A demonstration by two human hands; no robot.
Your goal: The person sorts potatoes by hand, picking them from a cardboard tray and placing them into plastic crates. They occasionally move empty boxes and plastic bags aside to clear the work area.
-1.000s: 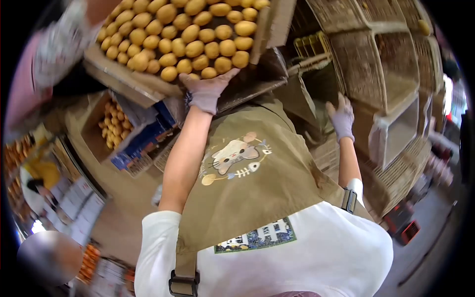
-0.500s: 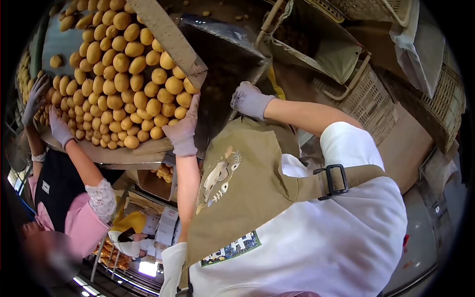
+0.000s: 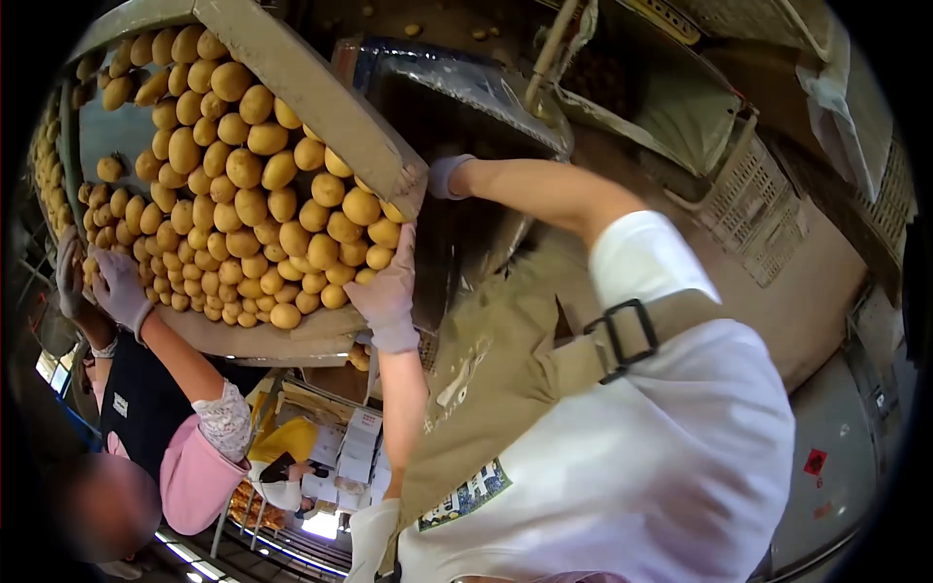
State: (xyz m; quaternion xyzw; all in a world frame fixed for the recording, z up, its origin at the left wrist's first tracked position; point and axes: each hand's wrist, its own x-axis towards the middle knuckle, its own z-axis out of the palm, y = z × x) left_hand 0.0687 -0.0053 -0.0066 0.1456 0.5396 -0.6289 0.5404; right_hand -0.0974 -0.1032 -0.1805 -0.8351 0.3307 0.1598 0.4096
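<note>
Many yellow-brown potatoes (image 3: 243, 206) cover a sorting table. My left hand (image 3: 387, 303), in a pale lilac glove, is at the near right corner of the heap; its fingers stretch up beside the end potatoes, with the thumb apart. My right hand (image 3: 449, 177), gloved as well, reaches to the end of a worn wooden board (image 3: 311, 92) that edges the table. Its fingers are hidden, so its grip does not show. Under my right forearm is a dark bin or chute (image 3: 457, 117) with a plastic lining.
On the left a co-worker in a pink top and dark apron (image 3: 121, 403) has gloved hands (image 3: 119, 290) at the potatoes. A lined crate (image 3: 646, 92) and a plastic basket (image 3: 753, 209) stand to the right. Another person in yellow (image 3: 282, 439) is farther back.
My right hand has moved left, from above the dark bin to the board's end. My left hand stays by the corner potatoes. The co-worker's hands have shifted, and the view has swung slightly.
</note>
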